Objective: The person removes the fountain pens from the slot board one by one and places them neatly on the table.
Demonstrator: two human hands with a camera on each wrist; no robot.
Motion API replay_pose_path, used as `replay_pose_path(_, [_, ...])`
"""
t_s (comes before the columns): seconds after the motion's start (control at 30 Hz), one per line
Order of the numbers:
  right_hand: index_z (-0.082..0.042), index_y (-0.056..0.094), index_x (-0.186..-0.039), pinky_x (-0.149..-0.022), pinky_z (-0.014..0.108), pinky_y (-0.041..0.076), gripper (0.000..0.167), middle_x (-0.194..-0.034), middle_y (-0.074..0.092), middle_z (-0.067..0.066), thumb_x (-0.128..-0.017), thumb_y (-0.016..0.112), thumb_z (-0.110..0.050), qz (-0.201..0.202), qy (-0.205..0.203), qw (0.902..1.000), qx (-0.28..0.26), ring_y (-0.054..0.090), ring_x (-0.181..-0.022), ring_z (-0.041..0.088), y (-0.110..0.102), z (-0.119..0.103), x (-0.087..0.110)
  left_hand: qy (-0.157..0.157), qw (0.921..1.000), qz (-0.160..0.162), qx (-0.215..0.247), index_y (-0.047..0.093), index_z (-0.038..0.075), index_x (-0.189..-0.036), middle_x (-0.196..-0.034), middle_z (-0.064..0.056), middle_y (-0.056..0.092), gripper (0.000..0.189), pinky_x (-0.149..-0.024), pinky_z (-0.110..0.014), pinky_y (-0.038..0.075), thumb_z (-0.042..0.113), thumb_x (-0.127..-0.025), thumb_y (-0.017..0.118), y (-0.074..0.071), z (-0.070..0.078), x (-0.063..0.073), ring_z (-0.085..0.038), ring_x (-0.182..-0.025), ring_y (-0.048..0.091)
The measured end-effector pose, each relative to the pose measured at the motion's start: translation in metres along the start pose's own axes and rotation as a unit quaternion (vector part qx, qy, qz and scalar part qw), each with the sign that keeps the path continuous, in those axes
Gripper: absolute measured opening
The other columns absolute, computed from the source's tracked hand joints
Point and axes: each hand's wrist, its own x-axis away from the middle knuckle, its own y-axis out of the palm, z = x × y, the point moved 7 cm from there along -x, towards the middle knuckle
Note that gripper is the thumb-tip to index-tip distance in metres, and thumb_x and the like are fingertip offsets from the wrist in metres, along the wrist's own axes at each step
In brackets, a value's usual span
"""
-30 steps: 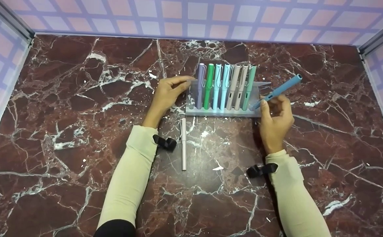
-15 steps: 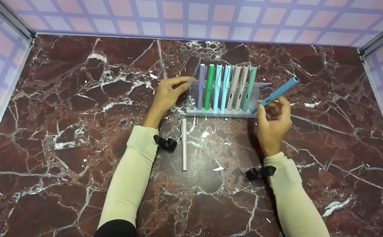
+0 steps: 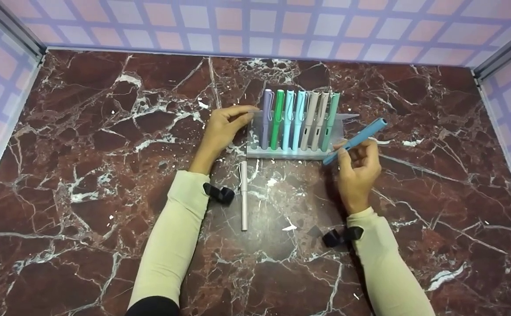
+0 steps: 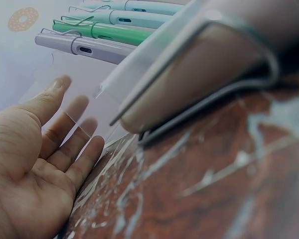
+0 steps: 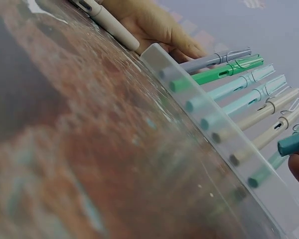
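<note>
A clear plastic pen stand (image 3: 264, 154) holds a row of capped pens: purple (image 3: 266, 123), bright green (image 3: 277, 123), light blue (image 3: 287, 125), greyish beige (image 3: 310, 123) and, rightmost, teal green (image 3: 330, 123). My left hand (image 3: 224, 129) pinches the stand's left edge; in the left wrist view some fingers show through the clear panel. Between thumb and fingers, my right hand (image 3: 361, 171) grips a blue pen (image 3: 365, 132), tilted, its lower end by the stand's front right. Only that end (image 5: 293, 143) and a fingertip show in the right wrist view.
A pale pinkish-silver pen (image 3: 244, 202) lies on the marble-patterned table (image 3: 106, 197), in front of the stand's left end. It looms large in the left wrist view. Checkered panels (image 3: 238, 22) border the table at the back and sides.
My right hand has moved left and toward me with the blue pen, whose lower end now sits lower, near the stand's front ledge. The left hand keeps its place on the stand.
</note>
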Motion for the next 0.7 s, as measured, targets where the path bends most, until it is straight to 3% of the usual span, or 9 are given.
replay_pose_path(0.13, [0.002,0.056,-0.092,-0.057,0.026,0.055,0.012,-0.080,0.066,0.026,-0.086,0.059,0.012,-0.004,0.010,0.9997,-0.020,0.067,-0.066,0.027,0.0013,0.0012,0.0009,0.007,0.9999,0.000,0.012,0.076,0.010,-0.113,-0.117,-0.005,0.074,0.021,-0.084,-0.027,0.055,0.019,-0.096,0.069,0.0006,0.0005,-0.0003,-0.021,-0.097,0.069])
replay_pose_path(0.37, [0.002,0.057,-0.090,-0.052,0.024,0.053,0.009,-0.074,0.067,0.020,-0.086,0.060,0.010,-0.008,0.026,0.9996,-0.007,0.065,-0.058,0.017,0.0016,0.0034,0.0020,-0.008,0.9999,0.001,0.007,0.075,0.011,-0.115,-0.117,-0.005,0.074,0.023,-0.069,-0.028,0.053,0.022,-0.096,0.069,0.0009,-0.0009,-0.0003,-0.031,-0.088,0.066])
replay_pose_path(0.47, [0.002,0.057,-0.090,-0.049,0.023,0.051,0.008,-0.072,0.067,0.012,-0.087,0.060,0.009,-0.017,0.028,0.9995,-0.003,0.064,-0.057,0.014,0.0033,0.0038,0.0019,-0.019,0.9998,0.002,0.001,0.075,0.011,-0.116,-0.119,-0.006,0.073,0.024,-0.068,-0.028,0.052,0.024,-0.096,0.069,0.0004,-0.0023,-0.0003,-0.029,-0.087,0.065])
replay_pose_path(0.7, [0.003,0.060,-0.089,-0.046,0.021,0.046,0.006,-0.071,0.066,0.002,-0.087,0.059,0.008,-0.026,0.030,0.9990,0.021,0.059,-0.054,0.010,0.0049,0.0040,0.0026,-0.017,0.9998,0.001,-0.003,0.075,0.013,-0.114,-0.120,-0.004,0.073,0.023,-0.086,-0.028,0.054,0.025,-0.096,0.069,0.0000,-0.0016,0.0006,-0.020,-0.099,0.068])
